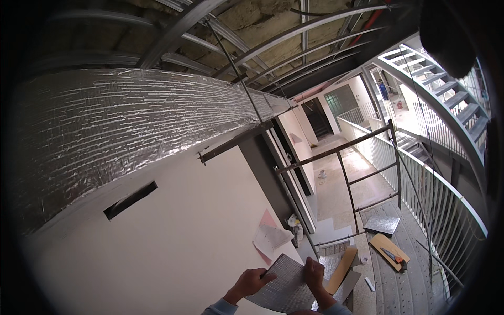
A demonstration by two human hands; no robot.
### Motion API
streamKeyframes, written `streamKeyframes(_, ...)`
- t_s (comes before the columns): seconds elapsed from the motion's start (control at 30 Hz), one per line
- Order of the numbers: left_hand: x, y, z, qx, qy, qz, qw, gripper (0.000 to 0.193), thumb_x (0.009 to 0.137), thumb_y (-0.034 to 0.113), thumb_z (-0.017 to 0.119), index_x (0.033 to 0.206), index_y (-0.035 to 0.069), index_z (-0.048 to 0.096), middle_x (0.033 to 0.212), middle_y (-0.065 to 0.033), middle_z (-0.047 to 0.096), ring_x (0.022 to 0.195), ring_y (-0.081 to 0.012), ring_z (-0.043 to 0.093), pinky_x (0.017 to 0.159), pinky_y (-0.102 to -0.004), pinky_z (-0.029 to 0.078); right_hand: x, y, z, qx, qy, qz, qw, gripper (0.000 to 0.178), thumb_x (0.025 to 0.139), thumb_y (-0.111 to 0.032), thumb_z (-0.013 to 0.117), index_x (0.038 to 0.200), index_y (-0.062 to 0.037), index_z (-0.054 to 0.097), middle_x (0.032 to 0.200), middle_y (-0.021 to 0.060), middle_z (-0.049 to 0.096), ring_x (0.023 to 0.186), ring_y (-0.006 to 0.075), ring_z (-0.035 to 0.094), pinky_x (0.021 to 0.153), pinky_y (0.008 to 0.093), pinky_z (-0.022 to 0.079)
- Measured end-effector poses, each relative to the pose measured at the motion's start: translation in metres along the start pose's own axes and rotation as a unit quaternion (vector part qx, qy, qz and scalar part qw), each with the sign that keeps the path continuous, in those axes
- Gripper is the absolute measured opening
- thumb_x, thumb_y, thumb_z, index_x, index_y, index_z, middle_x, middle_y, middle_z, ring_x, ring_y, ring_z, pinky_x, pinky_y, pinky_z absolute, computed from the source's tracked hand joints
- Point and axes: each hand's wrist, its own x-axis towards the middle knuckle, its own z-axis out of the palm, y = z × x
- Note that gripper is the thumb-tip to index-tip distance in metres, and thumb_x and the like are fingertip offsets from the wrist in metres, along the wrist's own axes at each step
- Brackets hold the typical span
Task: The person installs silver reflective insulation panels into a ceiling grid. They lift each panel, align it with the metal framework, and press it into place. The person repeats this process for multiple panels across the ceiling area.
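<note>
Low in the head view, I hold a silver foil-faced sheet [286,281] between both hands, its face tilted up toward me. My left hand [248,285] pinches its left edge, thumb lying over the foil. At the opposite edge, the fingers of my right hand [314,273] are curled closed around it. Just beyond my right hand lie a tan strip [342,270] and more foil-faced pieces. On the platform to the right, an orange-handled tool [391,255] rests on a tan board [382,244], with another foil-faced piece [383,224] farther back.
A foil-wrapped duct [142,110] runs overhead beside a white wall [210,236] with a dark slot. A metal scaffold frame [344,176] rises ahead. The perforated platform [404,283] holds a tape roll [364,260]. White railing [436,205] and a staircase [451,94] stand right.
</note>
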Motion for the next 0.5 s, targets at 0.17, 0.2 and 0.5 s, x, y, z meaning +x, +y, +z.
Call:
streamKeyframes(0.17,0.027,0.037,-0.074,0.088,0.049,0.058,0.993,0.052,0.094,0.051,0.07,0.08,0.002,0.069,0.066,-0.0152,0.065,0.06,-0.0313,0.065,0.06,-0.0414,0.049,0.033,-0.05,-0.021,-0.108,-0.172,-0.141,0.969,0.048,0.092,-0.046,0.07,0.093,0.0015,0.07,0.077,0.0214,0.07,0.077,0.0383,0.071,0.071,0.0454,0.053)
streamKeyframes(0.2,0.032,0.046,-0.08,0.026,0.091,0.041,0.995,0.046,0.093,0.048,0.073,0.083,0.003,0.071,0.068,-0.0141,0.067,0.064,-0.0305,0.067,0.063,-0.0396,0.052,0.042,-0.056,-0.023,-0.135,-0.167,-0.143,0.966,0.05,0.091,-0.047,0.071,0.094,0.0023,0.07,0.077,0.0213,0.07,0.077,0.0372,0.071,0.071,0.0445,0.054)
streamKeyframes(0.5,0.156,0.147,-0.176,0.092,0.504,0.305,0.802,0.053,0.088,0.021,0.081,0.131,0.0,0.058,0.116,-0.0175,0.065,0.092,-0.0268,0.073,0.066,-0.0333,0.061,0.148,0.014,-0.078,0.044,0.117,-0.005,0.992,0.049,0.095,-0.041,0.072,0.101,0.008,0.072,0.086,0.0111,0.073,0.08,0.0148,0.063,0.073,0.0354,0.051)
